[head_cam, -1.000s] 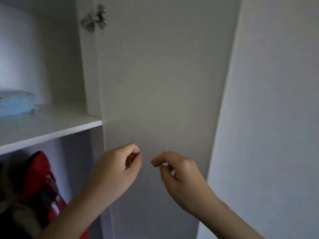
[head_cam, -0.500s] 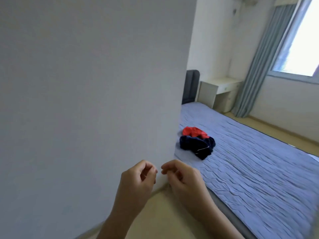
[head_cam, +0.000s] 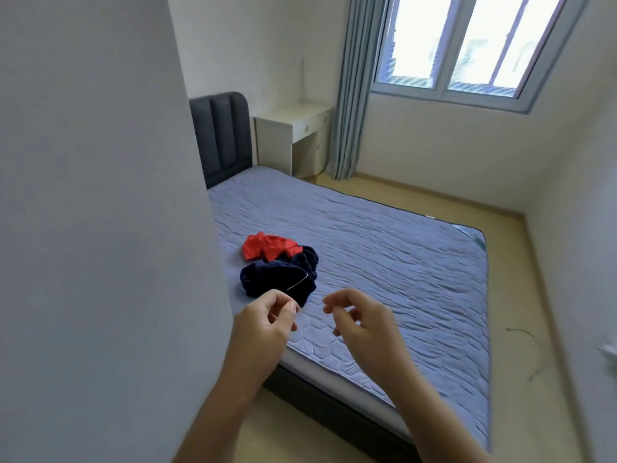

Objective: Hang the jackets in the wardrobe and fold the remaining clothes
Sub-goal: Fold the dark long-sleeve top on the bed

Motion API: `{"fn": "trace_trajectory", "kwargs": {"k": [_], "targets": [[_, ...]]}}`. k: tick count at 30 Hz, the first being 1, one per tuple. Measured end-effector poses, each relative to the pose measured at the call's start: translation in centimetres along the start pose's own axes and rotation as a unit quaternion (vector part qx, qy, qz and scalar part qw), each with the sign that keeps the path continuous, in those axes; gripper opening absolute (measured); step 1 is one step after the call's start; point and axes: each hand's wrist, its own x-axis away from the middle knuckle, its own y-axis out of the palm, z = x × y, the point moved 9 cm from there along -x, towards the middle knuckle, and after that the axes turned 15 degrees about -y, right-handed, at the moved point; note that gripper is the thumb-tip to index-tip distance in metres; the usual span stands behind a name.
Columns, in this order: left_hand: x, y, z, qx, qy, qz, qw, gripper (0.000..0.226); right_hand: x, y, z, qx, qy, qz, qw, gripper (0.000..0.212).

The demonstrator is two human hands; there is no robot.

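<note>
Left hand [head_cam: 267,324], right hand [head_cam: 362,324] — loosely curled, empty. Red garment [head_cam: 267,248] and navy garment [head_cam: 277,279] lie crumpled on the bed [head_cam: 400,262] — folding not yet done

Two bare hands over the near edge of a bed [head_cam: 400,262], where two crumpled garments lie.
The left hand [head_cam: 267,324] and the right hand [head_cam: 362,325] are a little apart above the bed's near edge, fingers loosely curled, holding nothing. On the bed, near its left side, lies a dark blue garment [head_cam: 277,279]; a red garment [head_cam: 267,247] touches it on the side toward the dark headboard [head_cam: 222,135]. A white desk [head_cam: 290,128] stands just beside the headboard. A white panel [head_cam: 100,195] hides the bed's left side.
</note>
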Motion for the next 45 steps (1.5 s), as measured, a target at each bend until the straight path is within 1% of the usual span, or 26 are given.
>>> {"fn": "trace_trajectory", "kwargs": {"k": [5, 9, 14, 17, 19, 21, 23, 26, 28, 30, 33, 34, 36, 39, 40, 41, 42, 43, 44, 45], "targets": [[-9.9, 4.8, 0.9, 0.006, 0.005, -0.046, 0.999, 0.022, -7.0, -1.6, 6.6, 0.002, 0.048, 0.032, 0.998, 0.032], [-17.8, 8.6, -0.1, 0.004, -0.003, -0.05, 0.999, 0.023, -13.4, -1.2, 13.0, 0.003, 0.072, 0.022, 0.997, 0.032], [-28.2, 12.7, -3.3, 0.018, -0.063, -0.04, 0.997, 0.029, -21.8, 1.0, 22.7, -0.006, 0.123, -0.003, 0.992, 0.033], [-35.2, 15.0, -6.0, -0.003, -0.097, -0.011, 0.995, 0.028, -26.7, 3.8, 29.6, 0.009, 0.163, -0.032, 0.986, 0.03], [-40.2, 17.3, -8.7, -0.044, -0.13, -0.003, 0.991, 0.022, -29.4, 6.3, 34.9, 0.016, 0.198, -0.048, 0.979, 0.029], [-44.7, 20.3, -12.7, -0.113, -0.168, -0.023, 0.979, 0.017, -31.4, 9.2, 40.5, 0.027, 0.231, -0.068, 0.97, 0.026], [-48.5, 22.9, -17.5, -0.197, -0.198, -0.043, 0.959, 0.016, -32.4, 12.2, 46.0, 0.044, 0.264, -0.091, 0.959, 0.023], [-52.8, 25.5, -25.0, -0.312, -0.228, -0.076, 0.919, 0.016, -32.6, 16.7, 53.4, 0.073, 0.308, -0.129, 0.94, 0.02], [-55.6, 26.5, -29.2, -0.357, -0.236, -0.085, 0.9, 0.015, -32.6, 19.6, 57.2, 0.084, 0.326, -0.147, 0.93, 0.019], [-58.4, 27.3, -32.3, -0.379, -0.239, -0.089, 0.89, 0.014, -32.8, 22.5, 60.3, 0.087, 0.334, -0.165, 0.924, 0.021], [-62.4, 28.3, -35.4, -0.422, -0.198, -0.09, 0.88, 0.009, -33.5, 26.5, 63.7, 0.1, 0.332, -0.208, 0.915, 0.022], [-63.7, 28.6, -36.3, -0.44, -0.175, -0.086, 0.876, 0.013, -33.9, 27.8, 64.7, 0.104, 0.328, -0.222, 0.912, 0.023], [-66.1, 29.1, -38.3, -0.491, -0.127, -0.082, 0.858, 0.041, -34.5, 30.1, 66.3, 0.11, 0.317, -0.242, 0.91, 0.027], [-69.2, 29.9, -41.3, -0.577, -0.099, -0.115, 0.802, 0.088, -35.5, 33.2, 68.5, 0.103, 0.293, -0.257, 0.915, 0.044], [-70.1, 30.0, -42.4, -0.602, -0.098, -0.125, 0.783, 0.096, -35.7, 34.1, 69.1, 0.097, 0.288, -0.257, 0.918, 0.052], [-70.8, 30.1, -43.4, -0.62, -0.097, -0.134, 0.767, 0.094, -36.0, 34.8, 69.6, 0.09, 0.283, -0.254, 0.92, 0.06], [-71.4, 30.2, -44.2, -0.629, -0.095, -0.144, 0.758, 0.081, -36.2, 35.3, 70.0, 0.082, 0.28, -0.251, 0.923, 0.067], [-71.7, 30.4, -44.8, -0.627, -0.088, -0.154, 0.758, 0.058, -36.3, 35.7, 70.4, 0.076, 0.277, -0.248, 0.925, 0.074], [-71.9, 30.6, -45.0, -0.61, -0.084, -0.163, 0.771, 0.035, -36.3, 36.0, 70.6, 0.073, 0.276, -0.245, 0.927, 0.08], [-71.9, 30.7, -44.8, -0.568, -0.089, -0.169, 0.8, 0.019, -36.4, 36.0, 70.7, 0.073, 0.272, -0.245, 0.928, 0.086]]}}
